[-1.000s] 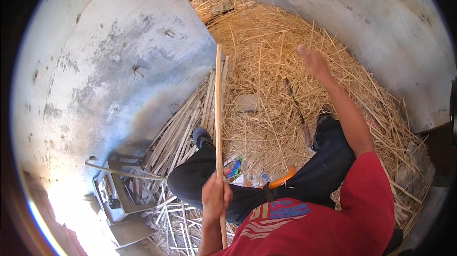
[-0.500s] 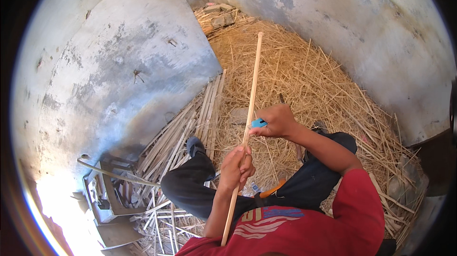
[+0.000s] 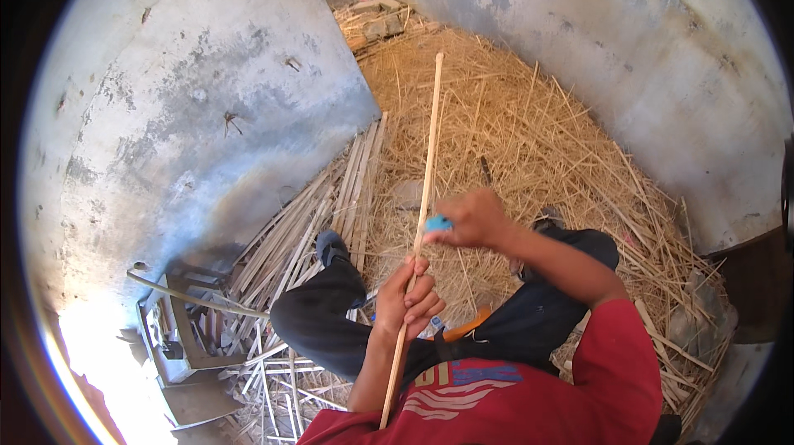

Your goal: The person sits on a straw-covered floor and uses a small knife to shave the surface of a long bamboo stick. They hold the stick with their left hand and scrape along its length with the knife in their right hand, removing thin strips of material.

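Observation:
A long, pale bamboo strip (image 3: 430, 143) slants up from beside my red shirt, its far end over the shavings. My left hand (image 3: 410, 296) is closed around its lower part, fingers wrapped over it. Just above that grip, my right hand (image 3: 473, 217) is closed on a small blue utility knife (image 3: 438, 223), held against or very near the strip. The hand is slightly blurred, and the blade cannot be made out.
Straw-like shavings (image 3: 496, 114) cover the floor ahead and to the right. Bamboo strips (image 3: 289, 222) lie stacked at the left by the stained wall (image 3: 207, 98). A wooden frame (image 3: 178, 362) stands at lower left. My bent legs (image 3: 322, 325) lie below the work.
My right hand with the knife has come a little down and leftward along the strip, closer to my left hand. My left hand keeps its hold; the view has shifted slightly.

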Available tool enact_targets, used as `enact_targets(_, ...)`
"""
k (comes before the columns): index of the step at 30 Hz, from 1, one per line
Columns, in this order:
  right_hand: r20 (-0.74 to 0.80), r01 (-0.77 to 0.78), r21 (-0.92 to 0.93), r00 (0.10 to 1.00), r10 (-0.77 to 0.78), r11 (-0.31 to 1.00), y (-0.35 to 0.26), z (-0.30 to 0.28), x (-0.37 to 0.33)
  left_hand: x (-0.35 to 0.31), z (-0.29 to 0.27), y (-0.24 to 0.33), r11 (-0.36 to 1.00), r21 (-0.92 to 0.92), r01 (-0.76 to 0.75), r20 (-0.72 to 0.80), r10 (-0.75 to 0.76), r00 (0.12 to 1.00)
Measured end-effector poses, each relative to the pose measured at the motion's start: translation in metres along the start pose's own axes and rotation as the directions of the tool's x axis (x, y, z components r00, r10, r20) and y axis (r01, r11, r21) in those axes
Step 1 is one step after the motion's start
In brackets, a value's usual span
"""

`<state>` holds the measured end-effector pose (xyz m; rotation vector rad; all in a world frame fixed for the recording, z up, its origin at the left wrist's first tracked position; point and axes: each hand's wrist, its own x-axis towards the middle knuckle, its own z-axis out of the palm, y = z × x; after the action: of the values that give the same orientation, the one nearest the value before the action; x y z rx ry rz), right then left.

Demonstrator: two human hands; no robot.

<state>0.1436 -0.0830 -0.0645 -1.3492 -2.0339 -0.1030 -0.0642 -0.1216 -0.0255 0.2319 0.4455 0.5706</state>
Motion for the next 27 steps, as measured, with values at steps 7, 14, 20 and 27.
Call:
enact_targets(7,-0.055,-0.254,-0.111,0.967,0.249,0.961,0.053,0.0,0.01,-0.009,0.007,-0.015,0.995,-0.011,0.104,0.04,-0.103,0.994)
enact_targets(14,0.045,-0.02,0.012,0.999,0.019,1.0,-0.001,0.001,-0.012,-0.014,-0.006,-0.014,0.998,0.048,0.031,-0.023,-0.03,0.999)
enact_targets(20,-0.071,-0.077,-0.066,0.995,0.073,0.995,0.025,0.002,0.0,-0.009,0.009,-0.007,0.942,0.335,-0.016,-0.142,0.068,0.988)
enact_targets(27,-0.023,-0.136,-0.044,0.991,0.135,0.99,0.035,0.005,-0.002,-0.02,0.007,-0.015,0.965,0.26,0.009,-0.17,0.036,0.985)
